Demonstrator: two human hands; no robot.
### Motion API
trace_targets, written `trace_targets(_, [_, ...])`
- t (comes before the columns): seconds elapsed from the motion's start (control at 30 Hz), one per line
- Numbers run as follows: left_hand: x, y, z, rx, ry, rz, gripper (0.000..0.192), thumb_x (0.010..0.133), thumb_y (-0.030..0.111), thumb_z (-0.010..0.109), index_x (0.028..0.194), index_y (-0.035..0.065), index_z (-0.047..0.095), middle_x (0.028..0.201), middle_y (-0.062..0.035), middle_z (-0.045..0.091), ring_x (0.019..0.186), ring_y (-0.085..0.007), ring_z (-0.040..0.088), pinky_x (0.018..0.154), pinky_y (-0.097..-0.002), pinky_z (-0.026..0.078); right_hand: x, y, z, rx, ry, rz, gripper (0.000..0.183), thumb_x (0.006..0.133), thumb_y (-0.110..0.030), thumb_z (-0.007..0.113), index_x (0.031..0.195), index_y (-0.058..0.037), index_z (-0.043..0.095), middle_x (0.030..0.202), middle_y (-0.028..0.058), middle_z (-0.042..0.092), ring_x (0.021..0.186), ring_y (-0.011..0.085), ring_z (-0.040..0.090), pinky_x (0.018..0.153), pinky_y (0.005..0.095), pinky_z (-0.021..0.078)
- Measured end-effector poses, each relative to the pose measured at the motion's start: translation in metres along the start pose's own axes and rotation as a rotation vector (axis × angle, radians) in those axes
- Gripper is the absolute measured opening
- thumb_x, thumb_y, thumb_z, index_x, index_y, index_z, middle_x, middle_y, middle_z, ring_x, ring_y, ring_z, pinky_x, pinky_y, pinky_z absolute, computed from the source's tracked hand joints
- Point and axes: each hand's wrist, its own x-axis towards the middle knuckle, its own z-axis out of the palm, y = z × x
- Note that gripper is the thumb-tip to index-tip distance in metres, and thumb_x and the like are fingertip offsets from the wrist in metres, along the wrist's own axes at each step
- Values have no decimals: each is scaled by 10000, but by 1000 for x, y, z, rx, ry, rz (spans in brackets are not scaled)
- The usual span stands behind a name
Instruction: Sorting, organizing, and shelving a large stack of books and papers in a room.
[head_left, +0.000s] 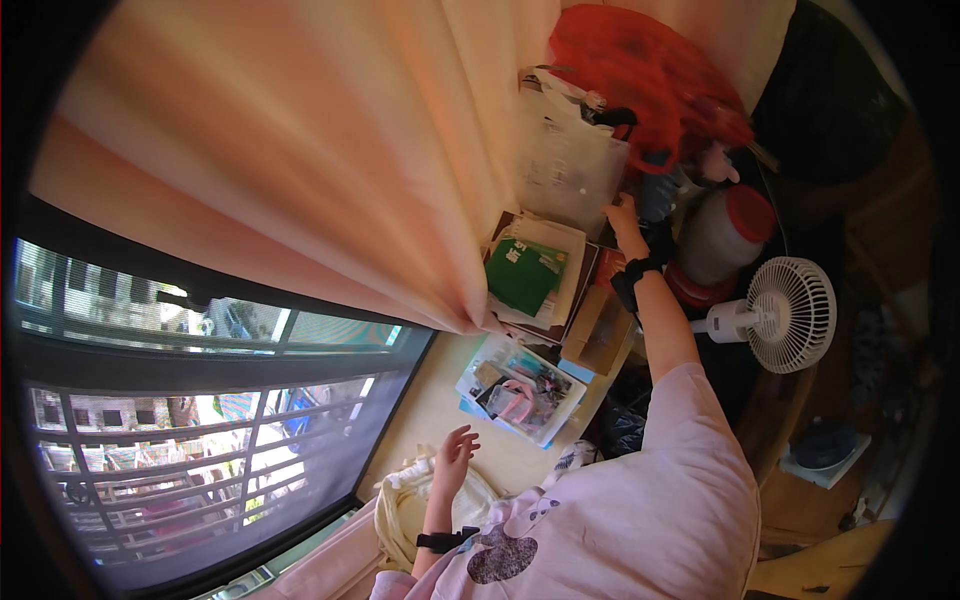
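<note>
My right hand reaches out to the lower right edge of a translucent plastic bag. Its fingertips meet that edge, though whether they pinch it is unclear. A black strap device sits on each wrist. My left hand hangs in the air with loosely spread fingers and nothing in it. It is nearest to a white tray of small items, among them a pink looped item. Below the translucent bag lies a stack of books and papers, topped by a green booklet bearing writing.
A red plastic bag sits at the back. On the right are a red-lidded container and a white fan. An open cardboard box is beside the stack. A curtain and window line the left; a cream cloth bag lies near my left forearm.
</note>
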Motion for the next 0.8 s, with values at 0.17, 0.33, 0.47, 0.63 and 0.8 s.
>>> trace_targets(0.17, [-8,-4,8,27,-24,-13,309,888,156,442,1177,46,438,1028,-93,573,873,-160,578,731,-263,451,-45,-26,-30,171,-66,27,675,648,-118,621,1241,4,322,1138,196,447,987,268,479,808,312,391])
trace_targets(0.33, [-25,-3,25,106,-94,16,313,890,172,443,1178,48,436,1032,-88,571,876,-159,576,733,-267,450,-121,-58,-87,334,-70,109,602,679,-130,623,1215,-27,368,1145,161,449,951,217,488,792,281,396])
trace_targets(0.47, [-29,-16,38,143,-154,63,318,896,189,439,1186,59,432,1036,-77,567,881,-156,570,734,-268,446,-168,-10,-119,445,7,6,448,746,-86,581,1161,-38,421,1080,117,500,911,171,503,763,247,400])
trace_targets(0.63, [-46,-38,42,138,-184,105,316,902,196,432,1189,63,432,1035,-75,569,875,-152,567,719,-258,443,-291,17,-175,608,273,-68,395,796,-18,488,1176,-49,385,995,97,535,822,166,567,725,257,435])
trace_targets(0.8, [-79,-84,40,229,-272,80,321,896,215,444,1189,86,439,1041,-74,569,870,-155,568,720,-261,443,-408,71,-251,553,460,45,397,804,-4,460,1186,-49,360,965,114,529,761,182,590,649,267,474])
